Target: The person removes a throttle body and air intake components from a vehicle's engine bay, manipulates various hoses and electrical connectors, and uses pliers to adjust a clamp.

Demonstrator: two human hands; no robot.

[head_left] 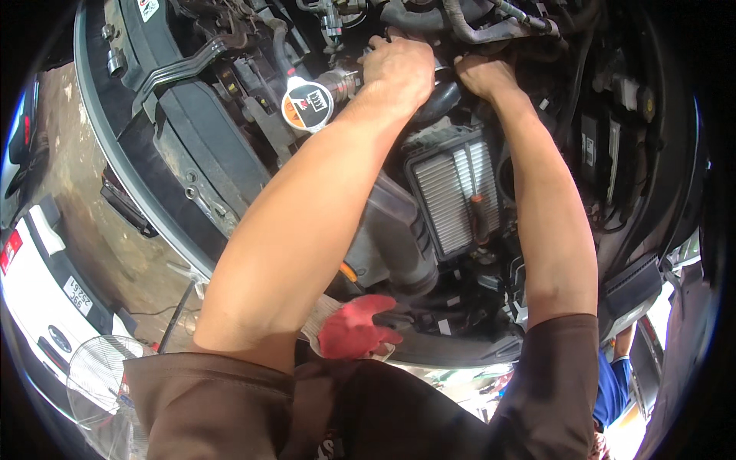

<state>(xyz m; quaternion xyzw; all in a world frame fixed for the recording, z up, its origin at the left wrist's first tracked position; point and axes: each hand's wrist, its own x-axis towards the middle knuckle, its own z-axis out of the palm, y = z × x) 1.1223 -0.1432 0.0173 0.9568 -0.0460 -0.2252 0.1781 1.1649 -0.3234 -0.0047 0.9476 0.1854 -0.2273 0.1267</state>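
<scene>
Both bare hands reach deep into a car's engine bay. My left hand (400, 67) is bent over parts beside a black air hose (441, 102), fingers curled down; what they grip is hidden. To its right, my right hand (488, 75) reaches beneath the dark hoses at the far side, its fingertips out of sight. Nearer to me, a pleated air filter (438, 188) lies exposed in its dark frame. Across it rests a screwdriver (479, 218) with an orange and black handle. Left of the filter sits a black plastic intake duct (395, 230).
A round cap (307, 105) with an orange and white label is left of my left hand. A red-coated glove (356, 328) lies by the front edge. A wire-guarded fan (103, 387) and a white car (54, 307) stand left; a person in blue (611, 387) is lower right.
</scene>
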